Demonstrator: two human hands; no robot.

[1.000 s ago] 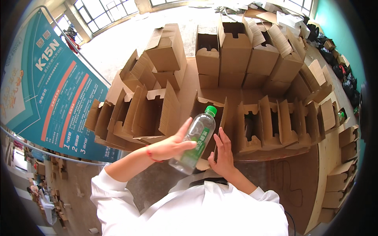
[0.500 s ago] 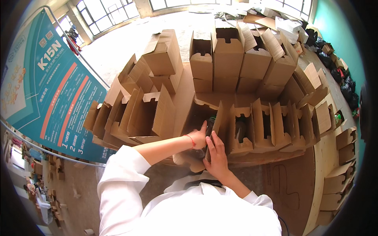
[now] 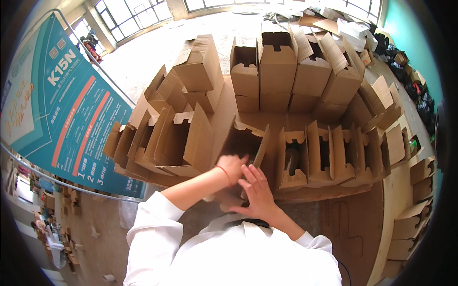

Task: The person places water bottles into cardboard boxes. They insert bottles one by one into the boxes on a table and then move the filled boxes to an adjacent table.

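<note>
An open cardboard box point(image 3: 242, 136) stands at the table's near edge, its flaps raised. My left hand point(image 3: 232, 168), with a red string bracelet on its wrist, is at the box's near side. Its fingers are curled over into the opening, and whatever they hold is hidden. My right hand point(image 3: 259, 191) lies beside it against the box's near right corner. Its fingers are stretched out and the thumb is spread away to the left. The inside of the box is dark, so its contents cannot be made out.
Right of my hands stands a row of open boxes; a glass bottle point(image 3: 293, 157) shows in the nearest. Stacked boxes point(image 3: 276, 66) rise at the back, more boxes point(image 3: 176, 138) sit left. A teal banner point(image 3: 71, 114) leans at far left; black bags point(image 3: 422, 107) line the right wall.
My left hand has drawn back slightly toward me and its pointing index finger has curled in. My right hand's thumb has spread outward. The green bottle top in the box no longer shows.
</note>
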